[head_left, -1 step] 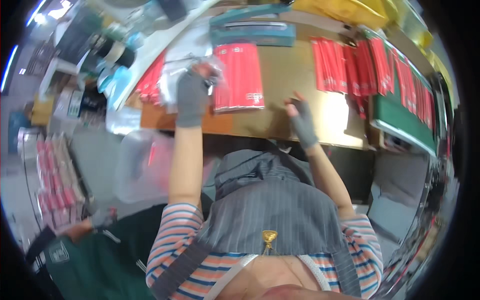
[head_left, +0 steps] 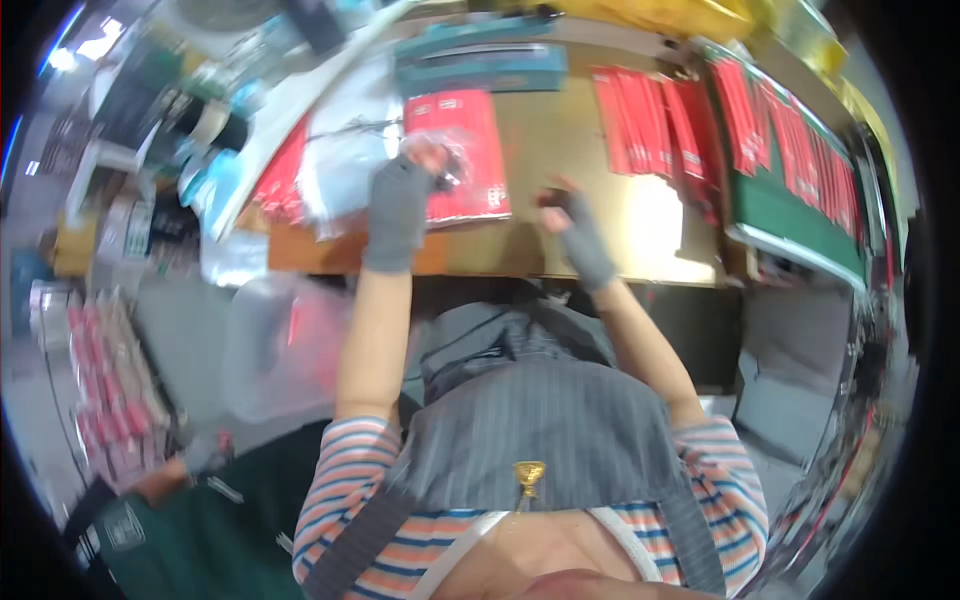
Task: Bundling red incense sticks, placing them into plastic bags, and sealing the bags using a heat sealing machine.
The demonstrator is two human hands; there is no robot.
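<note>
My left hand (head_left: pixel 402 205), in a grey fingerless glove, is over the seam between a stack of clear plastic bags (head_left: pixel 345 150) and a block of red flat packets (head_left: pixel 475 125). Its bent fingers pinch a thin clear plastic bag (head_left: pixel 458 162), blurred, whose sheen lies across the packets. My right hand (head_left: pixel 578 232), gloved the same way, hovers above the brown tabletop (head_left: pixel 545 130) right of the packets. Its fingers are apart and loosely bent, with nothing seen in them.
More red packets lie in rows at the right (head_left: pixel 635 120), some on a green tray (head_left: pixel 795 225). A teal box (head_left: pixel 485 70) stands behind the block. Below the table's left edge is a translucent bin (head_left: pixel 265 345). A co-worker's dark green garment (head_left: pixel 215 530) is at lower left.
My left hand has moved right relative to the table, from the clear bags onto the red packets. My right hand has shifted slightly left and its fingers are more bent. The whole view has shifted a little.
</note>
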